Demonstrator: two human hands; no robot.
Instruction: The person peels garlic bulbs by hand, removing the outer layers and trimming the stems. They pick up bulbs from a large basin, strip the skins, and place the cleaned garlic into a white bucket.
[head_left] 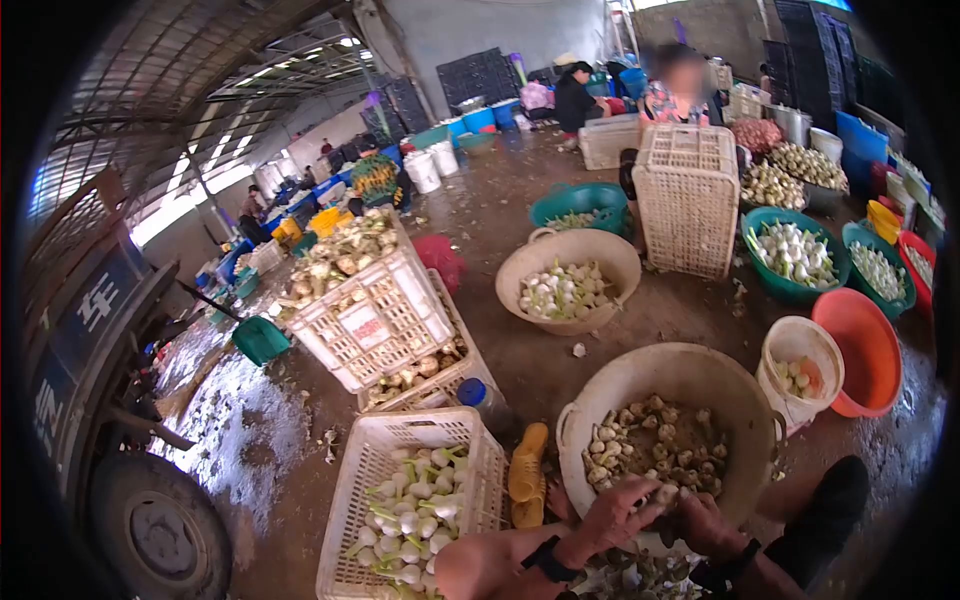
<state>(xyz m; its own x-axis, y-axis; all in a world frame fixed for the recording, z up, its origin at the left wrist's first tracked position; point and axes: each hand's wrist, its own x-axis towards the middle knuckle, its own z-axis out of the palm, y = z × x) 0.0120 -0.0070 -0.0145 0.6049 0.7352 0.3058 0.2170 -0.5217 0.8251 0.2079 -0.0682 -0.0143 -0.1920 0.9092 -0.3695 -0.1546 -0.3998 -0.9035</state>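
My left hand (617, 522) is closed, its fingers pinching a pale garlic bulb (661, 494) above the near rim of a large tan basin (640, 370). Right beside it, my right hand (703, 524) is also closed, with its fingertips by the bulb. Whether a small tool sits in that hand is hidden. Inside the basin lie unpeeled garlic bulbs (655, 411) with brownish skins. Below my hands, peelings (640, 578) are heaped. At my left stands a white plastic crate (485, 478) with cleaned white bulbs (412, 512) that have green stems.
Stacked crates (368, 335) piled with garlic stand front left, near a truck wheel (160, 530). To the right are a white bucket (800, 345), an orange basin (862, 330) and a green basin (840, 262). A person (680, 95) sits behind an upturned crate (686, 200).
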